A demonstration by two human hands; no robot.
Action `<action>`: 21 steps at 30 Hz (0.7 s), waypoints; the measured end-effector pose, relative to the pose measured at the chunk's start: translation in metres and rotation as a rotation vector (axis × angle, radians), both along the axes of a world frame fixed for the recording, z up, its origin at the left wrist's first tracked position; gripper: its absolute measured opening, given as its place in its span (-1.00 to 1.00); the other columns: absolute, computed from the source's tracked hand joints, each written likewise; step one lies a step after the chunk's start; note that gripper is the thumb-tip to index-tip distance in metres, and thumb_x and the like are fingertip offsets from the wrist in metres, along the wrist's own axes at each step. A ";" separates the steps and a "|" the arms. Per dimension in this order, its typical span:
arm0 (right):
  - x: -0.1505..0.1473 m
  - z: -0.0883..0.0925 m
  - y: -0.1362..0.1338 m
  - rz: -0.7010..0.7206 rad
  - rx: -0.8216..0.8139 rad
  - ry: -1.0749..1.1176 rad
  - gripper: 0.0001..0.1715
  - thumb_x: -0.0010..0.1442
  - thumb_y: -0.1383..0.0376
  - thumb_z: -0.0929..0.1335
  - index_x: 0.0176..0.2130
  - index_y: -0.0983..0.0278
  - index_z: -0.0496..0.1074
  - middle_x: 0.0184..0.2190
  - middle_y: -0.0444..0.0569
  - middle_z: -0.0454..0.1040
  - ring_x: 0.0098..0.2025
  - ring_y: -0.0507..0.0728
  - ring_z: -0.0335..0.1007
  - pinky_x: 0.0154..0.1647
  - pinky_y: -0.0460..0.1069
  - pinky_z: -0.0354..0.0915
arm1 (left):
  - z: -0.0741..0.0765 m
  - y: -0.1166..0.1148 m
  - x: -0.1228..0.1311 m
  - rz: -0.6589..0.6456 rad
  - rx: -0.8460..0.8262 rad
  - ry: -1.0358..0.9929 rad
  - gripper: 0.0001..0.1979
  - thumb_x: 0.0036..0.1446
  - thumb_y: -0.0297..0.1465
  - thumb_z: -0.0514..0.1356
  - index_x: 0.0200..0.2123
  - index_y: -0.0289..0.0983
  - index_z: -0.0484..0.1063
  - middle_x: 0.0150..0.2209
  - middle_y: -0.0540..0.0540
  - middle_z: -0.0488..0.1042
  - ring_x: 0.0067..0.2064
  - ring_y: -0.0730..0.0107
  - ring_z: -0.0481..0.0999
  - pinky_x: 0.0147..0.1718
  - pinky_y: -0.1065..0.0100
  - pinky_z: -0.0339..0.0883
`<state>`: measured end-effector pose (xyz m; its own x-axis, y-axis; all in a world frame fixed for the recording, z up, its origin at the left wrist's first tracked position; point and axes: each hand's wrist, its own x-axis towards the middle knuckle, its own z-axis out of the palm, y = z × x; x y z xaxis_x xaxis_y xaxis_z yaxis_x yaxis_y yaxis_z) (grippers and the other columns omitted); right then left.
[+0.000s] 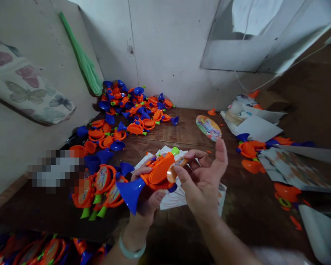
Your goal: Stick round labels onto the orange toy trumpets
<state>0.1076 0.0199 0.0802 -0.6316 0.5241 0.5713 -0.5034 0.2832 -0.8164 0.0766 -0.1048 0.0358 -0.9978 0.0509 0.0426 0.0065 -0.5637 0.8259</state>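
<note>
Left hand (pixel 146 200) fingers closed around orange toy trumpet (pixel 157 172), held above the surface (pixel 187 129) | right hand (pixel 205 182) thumb and forefinger pinch small sticker (pixel 172 173) at the trumpet's disc, other fingers spread | step, as judged: sticker placement; needs centring in the recess.

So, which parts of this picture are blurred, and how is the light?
Head view: the toy trumpet in the left hand is sharp; toys in the bottom corner smear; a pixelated block hides something; the wall is bright, the table dark.
</note>
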 end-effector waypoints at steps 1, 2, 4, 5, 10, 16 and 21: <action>0.000 -0.002 -0.005 0.007 -0.006 -0.012 0.19 0.37 0.41 0.46 0.60 -0.24 -0.19 0.03 -0.06 0.45 -0.11 0.11 0.59 -0.18 0.00 0.69 | 0.000 0.001 -0.001 0.029 -0.024 0.070 -0.35 -0.25 -0.10 0.73 -0.12 -0.12 0.59 0.11 -0.16 0.63 0.35 -0.23 0.54 0.37 -0.10 0.41; 0.000 -0.004 -0.009 0.011 -0.010 -0.020 0.21 0.36 0.41 0.46 0.60 -0.24 -0.21 0.04 -0.06 0.44 -0.10 0.11 0.59 -0.19 0.00 0.69 | 0.002 0.002 -0.001 0.058 -0.046 0.145 -0.39 -0.20 -0.08 0.72 -0.14 -0.12 0.60 0.09 -0.17 0.64 0.36 -0.25 0.54 0.37 -0.12 0.40; 0.000 -0.006 -0.014 0.016 -0.007 -0.021 0.23 0.34 0.42 0.46 0.60 -0.24 -0.22 0.04 -0.05 0.42 -0.11 0.11 0.58 -0.19 0.00 0.69 | 0.005 0.004 -0.002 0.096 -0.082 0.244 -0.46 -0.11 -0.08 0.69 -0.15 -0.12 0.61 0.06 -0.18 0.65 0.34 -0.24 0.56 0.37 -0.16 0.39; -0.001 -0.007 -0.017 0.017 -0.002 -0.017 0.24 0.33 0.43 0.46 0.60 -0.23 -0.22 0.04 -0.05 0.41 -0.11 0.11 0.57 -0.18 0.00 0.70 | 0.007 0.004 -0.003 0.103 -0.095 0.271 -0.48 -0.09 -0.08 0.68 -0.14 -0.12 0.61 0.07 -0.18 0.66 0.31 -0.22 0.59 0.35 -0.17 0.40; -0.001 -0.006 -0.023 0.035 -0.027 0.003 0.23 0.29 0.47 0.45 0.59 -0.24 -0.16 0.03 -0.07 0.38 -0.08 0.10 0.57 -0.11 0.01 0.70 | 0.012 0.001 -0.001 0.109 -0.183 0.325 -0.57 0.03 -0.17 0.65 -0.14 -0.13 0.59 0.15 -0.17 0.63 0.23 -0.13 0.65 0.32 -0.14 0.43; -0.001 -0.009 -0.024 0.027 -0.012 -0.036 0.17 0.35 0.40 0.45 0.59 -0.21 -0.17 0.02 -0.02 0.38 -0.15 0.14 0.55 -0.20 0.03 0.70 | 0.002 0.000 -0.001 0.130 -0.204 0.320 -0.64 0.13 -0.18 0.60 -0.11 -0.12 0.58 0.15 -0.15 0.61 0.28 -0.08 0.60 0.34 -0.10 0.41; -0.002 -0.012 -0.023 0.030 0.001 -0.052 0.17 0.37 0.37 0.46 0.60 -0.22 -0.20 0.03 -0.03 0.37 -0.16 0.11 0.56 -0.25 -0.01 0.70 | 0.002 -0.001 -0.001 0.134 -0.245 0.298 -0.67 0.17 -0.18 0.56 -0.12 -0.13 0.57 0.10 -0.14 0.62 0.20 -0.02 0.63 0.32 -0.05 0.42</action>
